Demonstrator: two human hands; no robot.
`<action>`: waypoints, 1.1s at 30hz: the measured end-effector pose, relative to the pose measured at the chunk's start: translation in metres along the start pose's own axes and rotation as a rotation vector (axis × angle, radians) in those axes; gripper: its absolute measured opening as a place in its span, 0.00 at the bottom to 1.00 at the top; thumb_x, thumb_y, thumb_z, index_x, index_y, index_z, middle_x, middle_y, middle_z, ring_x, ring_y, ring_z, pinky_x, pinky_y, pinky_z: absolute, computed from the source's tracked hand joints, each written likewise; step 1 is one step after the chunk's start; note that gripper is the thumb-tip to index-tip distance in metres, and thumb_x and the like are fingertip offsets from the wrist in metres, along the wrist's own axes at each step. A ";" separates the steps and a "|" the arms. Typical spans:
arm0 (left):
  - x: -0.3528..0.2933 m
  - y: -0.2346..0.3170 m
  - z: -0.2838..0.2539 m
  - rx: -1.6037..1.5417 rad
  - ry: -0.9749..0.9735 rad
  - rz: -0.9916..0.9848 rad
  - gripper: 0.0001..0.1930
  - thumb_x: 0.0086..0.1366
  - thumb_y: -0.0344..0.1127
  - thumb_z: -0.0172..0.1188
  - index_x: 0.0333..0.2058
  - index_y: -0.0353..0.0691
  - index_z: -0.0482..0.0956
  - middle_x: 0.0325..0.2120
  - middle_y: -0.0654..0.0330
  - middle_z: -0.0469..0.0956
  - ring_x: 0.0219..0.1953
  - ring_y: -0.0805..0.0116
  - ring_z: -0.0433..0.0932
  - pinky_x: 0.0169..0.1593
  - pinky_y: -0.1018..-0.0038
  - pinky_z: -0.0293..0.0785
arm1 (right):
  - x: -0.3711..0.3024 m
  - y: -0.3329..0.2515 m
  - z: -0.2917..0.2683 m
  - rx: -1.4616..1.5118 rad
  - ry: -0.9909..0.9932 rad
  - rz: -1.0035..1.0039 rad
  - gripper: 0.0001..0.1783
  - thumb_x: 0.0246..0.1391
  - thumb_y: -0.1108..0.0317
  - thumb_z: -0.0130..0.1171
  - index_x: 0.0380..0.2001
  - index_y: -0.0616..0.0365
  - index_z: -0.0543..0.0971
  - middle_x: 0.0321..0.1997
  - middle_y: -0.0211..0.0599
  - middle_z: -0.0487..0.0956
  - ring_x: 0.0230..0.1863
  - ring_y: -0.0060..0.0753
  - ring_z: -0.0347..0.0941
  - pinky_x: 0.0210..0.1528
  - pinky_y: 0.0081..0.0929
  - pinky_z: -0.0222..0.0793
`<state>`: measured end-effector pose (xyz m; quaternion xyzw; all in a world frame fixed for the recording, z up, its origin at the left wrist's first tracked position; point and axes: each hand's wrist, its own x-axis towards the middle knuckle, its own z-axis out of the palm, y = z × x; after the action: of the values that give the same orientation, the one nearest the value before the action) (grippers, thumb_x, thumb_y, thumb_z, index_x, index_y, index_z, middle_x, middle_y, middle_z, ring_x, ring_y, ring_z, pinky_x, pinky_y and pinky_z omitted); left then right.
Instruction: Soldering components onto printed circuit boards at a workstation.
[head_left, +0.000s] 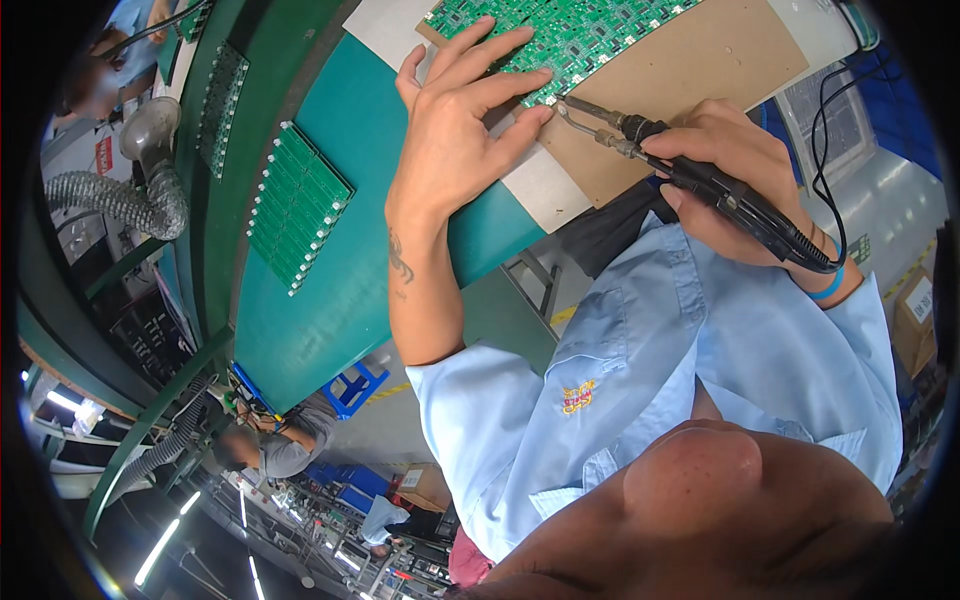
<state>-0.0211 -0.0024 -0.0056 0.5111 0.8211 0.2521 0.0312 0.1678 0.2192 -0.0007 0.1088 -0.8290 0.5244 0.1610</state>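
A green circuit board panel (pixel 590 45), crowded with small parts, lies on a brown sheet of board (pixel 700 80). Spread across its left side, my left hand (pixel 462 125) is open, with the thumb and index fingertip at the near corner. My right hand (pixel 730 165) grips a black soldering iron (pixel 735 203) with a thin metal tube running along its tip. That tip meets the board's near edge, close to my left thumb. Whether it touches a joint is too small to tell. A black cable (pixel 822 150) loops from the iron's back end.
Left on the green table mat (pixel 375 130) lies another green board panel (pixel 298 208) with white connectors along its edges. Beyond it, a further panel (pixel 222 110) stands on the conveyor line. A flexible fume duct (pixel 115 195) hangs at far left. Co-workers sit along the line.
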 end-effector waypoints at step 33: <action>-0.004 -0.005 0.002 -0.054 -0.006 -0.015 0.18 0.52 0.37 0.80 0.44 0.55 0.93 0.58 0.72 0.84 0.71 0.64 0.71 0.74 0.47 0.49 | 0.001 -0.010 -0.019 -0.018 -0.033 0.008 0.25 0.39 0.80 0.67 0.47 0.62 0.86 0.32 0.34 0.82 0.31 0.32 0.71 0.39 0.26 0.70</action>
<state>-0.0227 -0.0070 -0.0106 0.5046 0.8177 0.2727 0.0493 0.1733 0.2324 0.0155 0.1126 -0.8366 0.5158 0.1460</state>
